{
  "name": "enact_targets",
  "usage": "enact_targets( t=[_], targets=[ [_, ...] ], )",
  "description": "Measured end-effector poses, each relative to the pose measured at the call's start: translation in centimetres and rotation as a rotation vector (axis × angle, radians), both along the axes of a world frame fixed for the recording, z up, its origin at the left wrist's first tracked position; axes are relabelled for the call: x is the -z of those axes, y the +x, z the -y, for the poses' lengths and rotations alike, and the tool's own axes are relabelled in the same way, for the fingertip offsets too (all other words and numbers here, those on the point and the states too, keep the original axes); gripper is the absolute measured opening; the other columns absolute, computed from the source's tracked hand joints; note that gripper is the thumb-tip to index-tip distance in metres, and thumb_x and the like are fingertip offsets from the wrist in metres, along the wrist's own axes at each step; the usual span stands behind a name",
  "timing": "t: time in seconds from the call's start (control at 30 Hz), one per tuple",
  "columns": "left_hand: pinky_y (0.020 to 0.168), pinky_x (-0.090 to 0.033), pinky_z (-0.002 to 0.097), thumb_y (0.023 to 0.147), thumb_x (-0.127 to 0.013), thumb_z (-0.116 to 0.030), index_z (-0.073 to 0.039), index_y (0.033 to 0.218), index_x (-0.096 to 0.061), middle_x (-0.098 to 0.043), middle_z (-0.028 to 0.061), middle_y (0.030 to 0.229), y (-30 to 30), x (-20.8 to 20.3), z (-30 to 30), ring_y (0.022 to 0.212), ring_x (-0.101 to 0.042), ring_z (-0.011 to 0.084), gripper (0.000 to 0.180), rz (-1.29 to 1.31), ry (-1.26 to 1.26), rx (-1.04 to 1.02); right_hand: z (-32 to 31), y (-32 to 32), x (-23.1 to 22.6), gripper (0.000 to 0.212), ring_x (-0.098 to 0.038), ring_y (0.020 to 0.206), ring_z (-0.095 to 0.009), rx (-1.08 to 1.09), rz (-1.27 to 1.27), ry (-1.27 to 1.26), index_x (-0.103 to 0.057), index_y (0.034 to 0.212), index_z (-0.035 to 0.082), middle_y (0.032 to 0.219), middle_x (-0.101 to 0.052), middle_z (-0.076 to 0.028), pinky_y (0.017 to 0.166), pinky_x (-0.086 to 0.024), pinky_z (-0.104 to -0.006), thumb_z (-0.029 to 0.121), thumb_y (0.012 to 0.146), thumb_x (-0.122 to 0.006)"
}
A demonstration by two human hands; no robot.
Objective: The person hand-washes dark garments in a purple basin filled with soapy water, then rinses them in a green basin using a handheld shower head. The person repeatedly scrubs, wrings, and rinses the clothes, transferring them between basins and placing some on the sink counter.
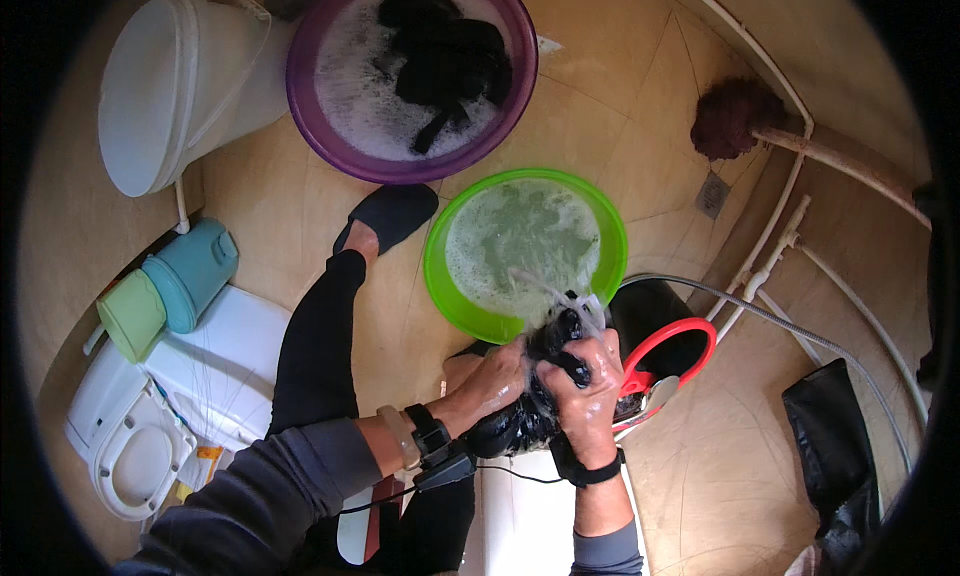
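Both my hands grip a wet, dark bunched cloth (530, 416), wringing it over the near edge of the green basin (436, 301). My left hand (492, 381) is closed round its left side, and my right hand (588, 381) is closed on the right side. Water splashes from the bundle between them, and foam clings to my fingers. Cloudy, sudsy water fills the green basin. Farther back stands a purple basin (305, 111) of foamy water with dark garments (450, 61) soaking in it. What kind of cloth I hold cannot be made out.
A black bucket with a red rim (700, 326) stands right of my hands, beside a metal hose (790, 321). Pipes (800, 161) and a mop (740, 116) line the right wall. At left are a large white bucket (150, 91), teal bucket (195, 276) and toilet (140, 466).
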State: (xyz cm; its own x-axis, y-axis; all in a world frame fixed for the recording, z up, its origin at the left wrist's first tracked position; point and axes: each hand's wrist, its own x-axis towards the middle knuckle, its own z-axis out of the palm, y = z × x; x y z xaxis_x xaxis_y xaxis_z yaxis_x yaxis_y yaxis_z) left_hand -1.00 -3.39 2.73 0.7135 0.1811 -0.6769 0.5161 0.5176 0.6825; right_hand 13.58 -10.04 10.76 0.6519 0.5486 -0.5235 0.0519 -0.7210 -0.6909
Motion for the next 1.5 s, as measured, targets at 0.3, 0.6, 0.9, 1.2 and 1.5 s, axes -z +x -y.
enact_targets(
  t=[0.3, 0.6, 0.9, 1.2, 1.5],
  targets=[
    [0.085, -0.052, 0.0518, 0.102, -0.052, -0.011, 0.002, 0.117, -0.057, -0.069, 0.0292, 0.099, 0.8, 1.0, 0.4, 0.098, -0.069, 0.0462, 0.02, -0.395, 0.125, 0.089, -1.7, -1.2, 3.7, 0.026, -0.057, 0.091, -0.031, -0.073, 0.18, -0.17, -0.065, 0.089, 0.001, 0.092, -0.054, -0.013, 0.084, -0.048, -0.0392, 0.004, 0.07, -0.082],
    [0.106, -0.048, 0.036, 0.1, -0.061, -0.068, 0.003, 0.145, -0.057, -0.07, 0.0169, 0.13, 1.5, -0.4, -3.6, 0.121, -0.064, 0.0281, 0.085, -0.218, -0.358, -0.084, -0.7, -0.5, 4.6, 0.038, -0.06, 0.111, -0.028, 0.091, 0.014, -0.154, -0.065, 0.12, 0.003, 0.115, -0.061, -0.011, 0.101, -0.047, -0.0363, 0.007, 0.085, -0.077],
    [0.115, -0.04, 0.0322, 0.103, -0.069, -0.044, 0.006, 0.151, -0.054, -0.064, 0.0111, 0.14, 3.4, -2.9, -7.5, 0.133, -0.054, 0.0173, 0.07, -0.008, -0.625, -0.05, 6.5, 1.3, 2.8, 0.092, -0.028, 0.16, -0.028, 0.784, -0.368, 0.484, -0.032, 0.168, 0.013, 0.172, -0.032, -0.01, 0.132, -0.023, -0.049, 0.071, 0.101, -0.056],
    [0.087, -0.065, 0.0373, 0.104, -0.068, -0.039, -0.002, 0.126, -0.071, -0.079, 0.0127, 0.112, 2.9, -5.9, -8.3, 0.097, -0.079, 0.0248, 0.043, -0.479, -1.124, -0.304, 25.9, 16.2, 10.6, 0.059, -0.052, 0.139, -0.027, 0.95, -0.026, -0.105, -0.054, 0.153, -0.001, 0.153, -0.057, -0.009, 0.123, -0.036, -0.0406, 0.032, 0.105, -0.065],
    [0.088, -0.065, 0.0398, 0.104, -0.067, -0.044, -0.002, 0.133, -0.069, -0.078, 0.0154, 0.118, 0.6, -3.3, -7.3, 0.1, -0.079, 0.0296, 0.052, -0.577, -0.981, -0.25, 25.6, 19.4, 13.2, 0.038, -0.054, 0.132, -0.022, 1.294, 0.109, 0.488, -0.068, 0.134, 0.011, 0.138, -0.067, -0.002, 0.115, -0.035, -0.0412, 0.029, 0.102, -0.06]
  ],
)
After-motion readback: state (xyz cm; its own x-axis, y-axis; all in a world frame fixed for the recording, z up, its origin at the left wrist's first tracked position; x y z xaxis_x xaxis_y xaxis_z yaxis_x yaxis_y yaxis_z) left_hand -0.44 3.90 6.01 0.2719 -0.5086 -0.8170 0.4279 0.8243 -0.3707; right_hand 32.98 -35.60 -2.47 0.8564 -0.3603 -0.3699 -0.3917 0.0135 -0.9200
